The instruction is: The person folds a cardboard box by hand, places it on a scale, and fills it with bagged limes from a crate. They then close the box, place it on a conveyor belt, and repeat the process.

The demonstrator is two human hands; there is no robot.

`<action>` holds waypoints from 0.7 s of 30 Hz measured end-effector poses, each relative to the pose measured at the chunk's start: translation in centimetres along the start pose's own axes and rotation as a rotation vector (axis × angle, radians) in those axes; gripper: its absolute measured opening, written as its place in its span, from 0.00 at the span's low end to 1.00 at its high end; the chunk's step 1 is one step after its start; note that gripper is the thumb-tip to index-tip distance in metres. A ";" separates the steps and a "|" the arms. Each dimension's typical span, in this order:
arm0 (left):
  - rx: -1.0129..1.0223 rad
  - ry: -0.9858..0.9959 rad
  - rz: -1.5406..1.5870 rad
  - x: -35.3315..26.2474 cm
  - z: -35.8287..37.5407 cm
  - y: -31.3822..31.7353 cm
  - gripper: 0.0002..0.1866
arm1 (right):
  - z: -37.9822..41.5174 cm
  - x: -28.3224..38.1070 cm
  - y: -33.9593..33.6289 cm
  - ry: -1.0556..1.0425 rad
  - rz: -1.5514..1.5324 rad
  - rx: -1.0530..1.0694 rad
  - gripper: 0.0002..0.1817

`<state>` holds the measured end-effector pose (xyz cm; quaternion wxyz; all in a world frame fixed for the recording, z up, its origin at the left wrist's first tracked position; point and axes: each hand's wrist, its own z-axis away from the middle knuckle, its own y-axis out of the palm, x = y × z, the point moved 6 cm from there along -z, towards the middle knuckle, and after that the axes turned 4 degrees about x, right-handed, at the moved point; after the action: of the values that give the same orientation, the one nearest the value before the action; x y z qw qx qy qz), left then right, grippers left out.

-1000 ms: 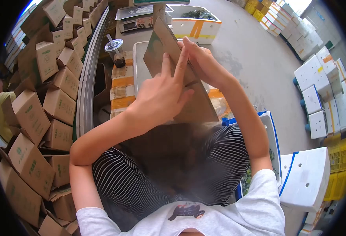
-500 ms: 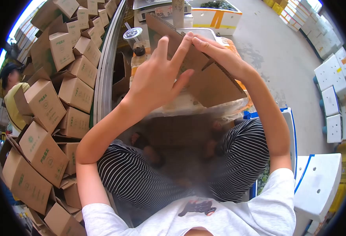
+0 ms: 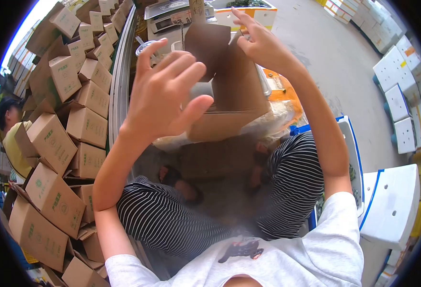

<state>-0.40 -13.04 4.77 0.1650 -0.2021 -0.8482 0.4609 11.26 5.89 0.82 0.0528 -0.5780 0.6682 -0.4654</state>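
An unprinted brown cardboard box [image 3: 239,83] stands opened out in front of me, its far flap [image 3: 208,45] raised and blurred. My left hand [image 3: 165,91] hovers at the box's left side, fingers spread and slightly bent, thumb pointing right, with nothing in it. At the far right edge of the box is my right hand [image 3: 265,45], its index finger stretched upward and its thumb tip right by the cardboard edge. Beneath the box is a low work surface with a plastic-wrapped, orange-marked side [image 3: 287,98]. Part of the box's left side is hidden behind my left hand.
Printed cardboard boxes [image 3: 52,136] are heaped to the left beyond a metal rail [image 3: 119,81], with a person [image 3: 16,138] behind them. A scale [image 3: 172,21], a lidded cup [image 3: 145,46] and a foam crate [image 3: 263,16] stand ahead. White foam boxes [image 3: 392,205] are at right.
Both hands were close together at the top edge of the tilted cardboard. They have parted, the left moving down and leftward, the right up and rightward, and the box now stands more open.
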 end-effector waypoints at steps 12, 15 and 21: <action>0.111 -0.304 -0.487 4.8 -1.9 3.8 0.12 | -0.7 6.8 2.0 -0.272 0.282 0.133 0.09; 0.012 -0.157 -0.525 4.7 -3.4 6.4 0.18 | -1.3 5.6 2.4 -0.035 0.151 0.389 0.10; 0.254 -0.032 0.034 6.2 -3.7 8.9 0.19 | -2.7 5.4 2.7 -0.349 0.582 -0.099 0.22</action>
<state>-2.29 -2.94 -0.28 0.1678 -0.1864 -0.7820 0.5706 5.90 2.72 3.05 0.2687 -0.4361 0.8077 -0.2919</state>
